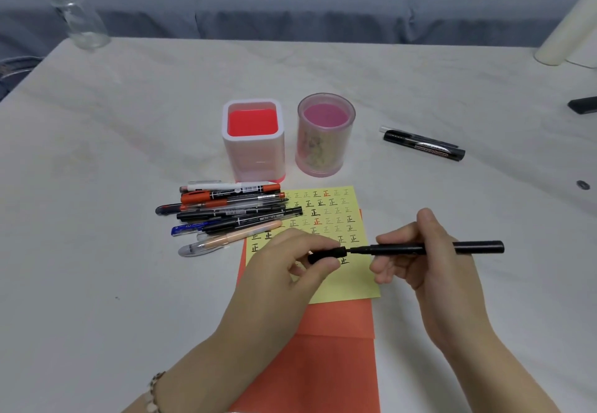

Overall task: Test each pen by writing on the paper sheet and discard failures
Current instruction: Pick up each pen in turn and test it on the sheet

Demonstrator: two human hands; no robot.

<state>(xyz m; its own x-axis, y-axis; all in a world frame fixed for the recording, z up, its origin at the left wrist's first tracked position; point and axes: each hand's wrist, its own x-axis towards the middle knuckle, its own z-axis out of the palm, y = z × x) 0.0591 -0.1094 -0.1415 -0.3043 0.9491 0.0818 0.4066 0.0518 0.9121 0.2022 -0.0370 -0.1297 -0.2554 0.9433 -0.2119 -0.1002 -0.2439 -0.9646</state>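
Above yellow paper sheet (352, 283), black pen (397, 249) held level; right hand (433, 270) gripping barrel, left hand (284, 267) pinching cap (336, 252) at tip. Keep cap and barrel coaxial; slide straight, avoid inking fingers.

Head-worn camera looks forward and down, close over the paper sheet (350, 285).
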